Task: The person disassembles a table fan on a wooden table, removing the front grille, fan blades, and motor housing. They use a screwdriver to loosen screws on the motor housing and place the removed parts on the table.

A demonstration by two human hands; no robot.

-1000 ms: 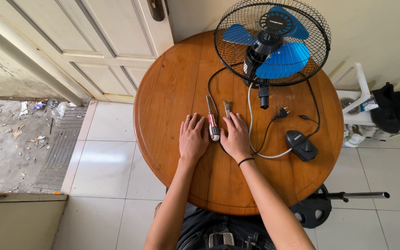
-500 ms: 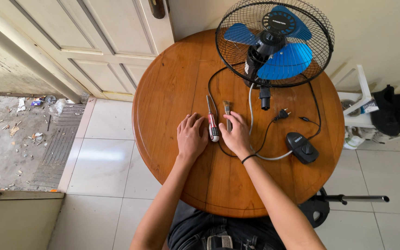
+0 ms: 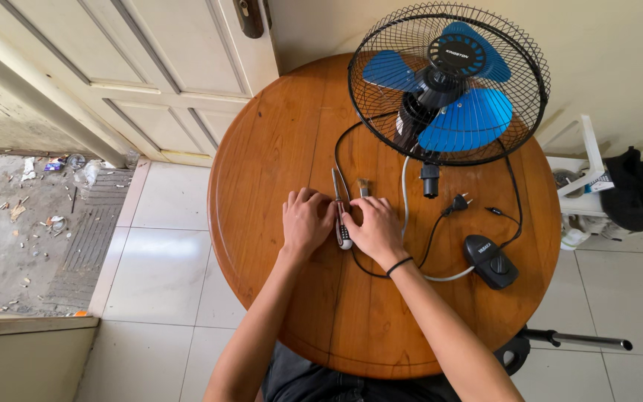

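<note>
Head view: both hands lie flat and open on the round wooden table (image 3: 277, 149). The left hand (image 3: 306, 220) and right hand (image 3: 371, 229) touch a screwdriver (image 3: 340, 216) between them, near the blue fan (image 3: 448, 82).

At twelve o'clock from me stands a blue-bladed fan (image 3: 449, 82); at three, black shoes (image 3: 640, 190); at ten, a white door (image 3: 124, 74)

Bare wood lying open left of the left hand (image 3: 305, 222), black cord (image 3: 431, 240), plug (image 3: 457, 202) and fan (image 3: 449, 82) crowding the right hand (image 3: 372, 227).
</note>
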